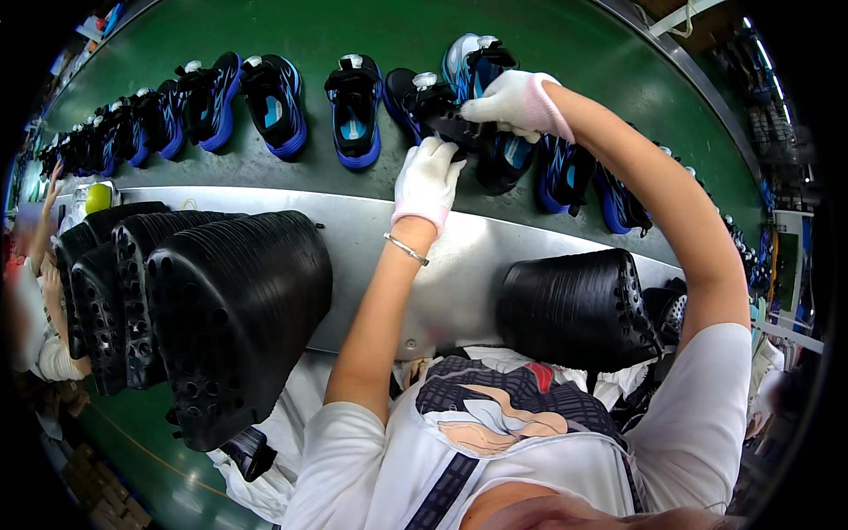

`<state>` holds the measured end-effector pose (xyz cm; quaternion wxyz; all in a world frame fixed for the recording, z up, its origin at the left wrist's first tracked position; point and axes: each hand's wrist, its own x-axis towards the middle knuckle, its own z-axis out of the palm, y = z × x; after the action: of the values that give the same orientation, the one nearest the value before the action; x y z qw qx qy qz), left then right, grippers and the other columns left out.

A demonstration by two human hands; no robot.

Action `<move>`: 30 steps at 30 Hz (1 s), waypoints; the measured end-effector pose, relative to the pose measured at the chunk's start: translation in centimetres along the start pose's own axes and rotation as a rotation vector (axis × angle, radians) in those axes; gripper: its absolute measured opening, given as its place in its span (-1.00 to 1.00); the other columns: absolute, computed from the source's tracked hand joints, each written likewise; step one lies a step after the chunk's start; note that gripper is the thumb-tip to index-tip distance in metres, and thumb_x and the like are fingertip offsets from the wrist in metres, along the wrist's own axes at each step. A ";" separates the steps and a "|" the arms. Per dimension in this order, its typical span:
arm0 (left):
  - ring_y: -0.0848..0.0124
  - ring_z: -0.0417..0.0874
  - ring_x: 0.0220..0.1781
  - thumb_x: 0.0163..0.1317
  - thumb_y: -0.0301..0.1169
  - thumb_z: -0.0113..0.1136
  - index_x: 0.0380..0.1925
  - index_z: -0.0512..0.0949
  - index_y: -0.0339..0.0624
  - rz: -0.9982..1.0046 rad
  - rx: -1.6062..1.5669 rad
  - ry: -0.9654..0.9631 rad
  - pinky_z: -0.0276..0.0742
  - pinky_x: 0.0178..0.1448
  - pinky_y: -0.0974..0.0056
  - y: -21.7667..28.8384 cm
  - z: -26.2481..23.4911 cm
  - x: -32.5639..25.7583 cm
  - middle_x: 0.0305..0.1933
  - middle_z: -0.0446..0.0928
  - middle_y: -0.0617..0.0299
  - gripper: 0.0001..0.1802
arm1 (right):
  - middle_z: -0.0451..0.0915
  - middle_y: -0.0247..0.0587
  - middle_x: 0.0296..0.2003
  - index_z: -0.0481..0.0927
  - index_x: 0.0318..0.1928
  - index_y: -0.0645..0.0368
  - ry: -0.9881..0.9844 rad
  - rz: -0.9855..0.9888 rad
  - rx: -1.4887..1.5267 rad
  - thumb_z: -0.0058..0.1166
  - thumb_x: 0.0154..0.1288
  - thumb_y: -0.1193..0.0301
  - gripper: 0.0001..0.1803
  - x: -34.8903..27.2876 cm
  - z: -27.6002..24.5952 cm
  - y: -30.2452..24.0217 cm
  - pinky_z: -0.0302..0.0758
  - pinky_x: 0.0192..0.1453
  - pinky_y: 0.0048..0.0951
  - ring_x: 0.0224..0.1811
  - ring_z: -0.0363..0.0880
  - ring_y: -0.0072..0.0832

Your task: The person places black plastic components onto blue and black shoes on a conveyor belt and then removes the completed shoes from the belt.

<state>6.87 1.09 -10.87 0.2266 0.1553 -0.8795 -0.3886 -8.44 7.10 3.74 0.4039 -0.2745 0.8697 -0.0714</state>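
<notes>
White gloves with pink cuffs cover both my hands. Between them, over a row of black-and-blue sneakers, is a black plastic shoe insert (pixel 461 129) with holes. My right hand (pixel 511 102) grips its upper right end from above, fingers curled. At its lower edge, my left hand (pixel 427 179) has its fingertips closed on it. Just behind the insert sits one sneaker (pixel 403 95), partly covered by it. A sneaker with a pale blue toe (pixel 468 60) stands beyond my right hand. Another dark sneaker (pixel 505 163) lies below my right wrist.
Sneakers (pixel 357 110) line the green surface (pixel 309 172) both ways. On the metal ledge (pixel 459 247), a big stack of nested black inserts (pixel 247 309) stands left, with a smaller stack (pixel 565 305) right. A yellow-green round thing (pixel 98 198) and another person's arm (pixel 49 212) are far left.
</notes>
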 end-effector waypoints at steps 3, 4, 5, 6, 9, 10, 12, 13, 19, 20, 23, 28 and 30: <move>0.05 0.52 -0.08 0.14 -0.31 0.22 -0.25 0.60 -0.17 0.017 0.007 -0.013 0.46 -0.01 0.08 -0.1 0.0 0.3 -0.14 0.53 0.11 -0.78 | 0.38 -0.24 -0.71 0.58 -0.48 0.35 -0.008 0.043 -0.011 0.10 0.15 0.03 -0.48 0.7 -0.1 -0.2 0.31 -0.67 -0.44 -0.76 0.34 -0.46; 0.05 0.52 -0.07 0.14 -0.31 0.21 -0.24 0.59 -0.17 0.014 0.007 -0.022 0.46 0.00 0.07 0.0 0.0 0.4 -0.14 0.53 0.11 -0.78 | 0.43 -0.18 -0.68 0.60 -0.41 0.37 0.047 0.056 -0.121 0.06 0.16 0.02 -0.46 1.2 0.3 -0.7 0.40 -0.60 -0.39 -0.71 0.43 -0.41; 0.05 0.52 -0.07 0.14 -0.31 0.21 -0.24 0.59 -0.17 0.004 0.010 -0.028 0.46 0.00 0.07 -0.1 -0.1 0.4 -0.14 0.53 0.11 -0.77 | 0.59 -0.04 -0.53 0.63 -0.31 0.35 0.078 0.051 -0.278 -0.04 0.20 0.03 -0.46 0.8 0.9 -2.6 0.55 -0.37 -0.28 -0.50 0.62 -0.24; 0.04 0.51 -0.07 0.15 -0.31 0.20 -0.23 0.58 -0.17 -0.003 0.013 -0.045 0.46 0.00 0.06 0.0 -0.3 0.4 -0.14 0.53 0.10 -0.77 | 0.62 0.00 -0.42 0.65 -0.29 0.31 0.147 -0.030 -0.403 -0.04 0.19 0.10 -0.53 1.1 2.2 -3.3 0.56 -0.27 -0.24 -0.37 0.64 -0.18; 0.01 0.51 -0.04 0.16 -0.31 0.17 -0.22 0.56 -0.18 -0.026 0.031 -0.076 0.45 0.00 0.04 0.1 -0.9 0.4 -0.10 0.53 0.08 -0.76 | 0.64 0.05 -0.18 0.66 -0.14 0.19 0.196 -0.109 -0.555 -0.04 0.22 0.25 -0.66 1.6 4.6 -4.4 0.57 -0.05 -0.22 -0.14 0.64 -0.10; 0.00 0.50 -0.03 0.16 -0.32 0.17 -0.21 0.55 -0.19 -0.031 0.042 -0.075 0.45 0.00 0.03 0.3 -0.8 0.5 -0.09 0.52 0.07 -0.76 | 0.64 0.03 -0.17 0.65 -0.11 0.19 0.204 -0.103 -0.518 -0.02 0.22 0.27 -0.66 2.3 5.2 -4.2 0.57 -0.05 -0.23 -0.13 0.64 -0.11; -0.03 0.53 -0.03 0.19 -0.28 0.13 -0.20 0.55 -0.19 -0.052 0.048 -0.110 0.47 0.00 0.01 0.5 -0.8 0.9 -0.07 0.55 0.03 -0.74 | 0.64 -0.02 -0.13 0.63 -0.08 0.18 0.194 -0.122 -0.530 0.01 0.21 0.30 -0.67 3.3 5.6 -3.6 0.57 -0.04 -0.25 -0.11 0.64 -0.13; -0.03 0.54 -0.04 0.20 -0.25 0.12 -0.19 0.55 -0.18 -0.117 0.070 -0.179 0.48 -0.01 0.01 0.7 -0.8 1.2 -0.08 0.56 0.03 -0.73 | 0.64 -0.04 -0.12 0.63 -0.07 0.17 0.176 -0.153 -0.574 0.03 0.20 0.32 -0.68 3.8 5.7 -3.3 0.58 -0.04 -0.27 -0.09 0.64 -0.14; 0.01 0.60 -0.09 0.18 -0.06 0.12 -0.20 0.62 -0.12 -0.304 0.259 -0.476 0.52 -0.01 0.04 1.0 -1.4 3.2 -0.15 0.62 -0.02 -0.61 | 0.63 -0.09 -0.09 0.65 -0.08 0.07 0.058 -0.199 -0.815 0.06 0.20 0.38 -0.73 4.8 5.4 -4.6 0.57 -0.01 -0.32 -0.05 0.63 -0.20; 0.00 0.61 -0.09 0.17 -0.05 0.13 -0.20 0.62 -0.11 -0.319 0.245 -0.472 0.52 -0.01 0.05 0.9 -1.3 3.3 -0.15 0.62 -0.02 -0.60 | 0.63 -0.08 -0.07 0.65 -0.08 0.11 0.084 -0.171 -0.773 0.08 0.17 0.41 -0.71 4.6 5.5 -4.8 0.57 0.02 -0.32 -0.03 0.62 -0.20; 0.00 0.61 -0.08 0.16 -0.03 0.13 -0.19 0.64 -0.10 -0.354 0.226 -0.476 0.52 -0.01 0.06 0.5 -0.9 3.8 -0.15 0.62 -0.04 -0.59 | 0.63 -0.01 -0.07 0.63 -0.09 0.18 0.146 -0.118 -0.617 0.06 0.16 0.48 -0.72 4.9 5.5 -5.2 0.56 0.04 -0.31 -0.02 0.62 -0.17; 0.01 0.60 -0.05 0.15 0.01 0.11 -0.18 0.64 -0.09 -0.361 0.280 -0.520 0.52 0.02 0.08 0.8 -1.0 4.2 -0.14 0.62 -0.04 -0.55 | 0.61 -0.02 -0.03 0.63 -0.07 0.17 0.201 -0.154 -0.592 0.06 0.17 0.44 -0.71 5.7 5.9 -4.2 0.55 0.05 -0.29 0.01 0.61 -0.18; 0.03 0.60 -0.04 0.12 0.01 0.11 -0.17 0.64 -0.09 -0.378 0.290 -0.540 0.52 0.04 0.10 1.1 -1.2 4.7 -0.13 0.61 -0.04 -0.54 | 0.60 -0.02 -0.02 0.60 -0.04 0.17 0.219 -0.146 -0.483 0.04 0.20 0.41 -0.69 6.0 5.6 -4.0 0.55 0.06 -0.28 0.03 0.59 -0.17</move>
<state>3.37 -1.05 -8.06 -0.1141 0.2376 -0.9094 -0.3217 -5.71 1.13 -2.56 0.2241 -0.4157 0.8778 0.0801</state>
